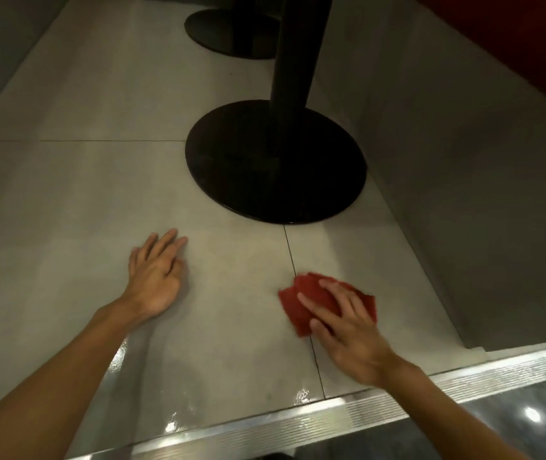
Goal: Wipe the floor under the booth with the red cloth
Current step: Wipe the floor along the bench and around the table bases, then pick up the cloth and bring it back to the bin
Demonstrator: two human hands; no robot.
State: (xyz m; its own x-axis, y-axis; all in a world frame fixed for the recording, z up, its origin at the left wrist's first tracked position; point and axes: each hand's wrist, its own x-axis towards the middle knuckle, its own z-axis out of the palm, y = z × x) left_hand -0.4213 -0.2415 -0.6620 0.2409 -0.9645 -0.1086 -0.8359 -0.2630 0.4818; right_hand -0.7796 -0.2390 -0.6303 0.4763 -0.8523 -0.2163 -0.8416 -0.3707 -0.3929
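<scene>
The grey tiled floor (99, 200) is stretching away between the booth's grey side panels (447, 161). A black round pedestal base (231, 167) is sitting on it with its post (294, 61) rising out of view, and a second base (228, 34) is lying farther back. A ribbed metal edge strip (364, 413) is bordering the near side. The left hand (155, 277) is resting flat on the tile, fingers straight, holding nothing. The right hand (348, 327) is pressing spread, straight fingers onto the red cloth (304, 293), which is lying across a grout line, between base and strip.
</scene>
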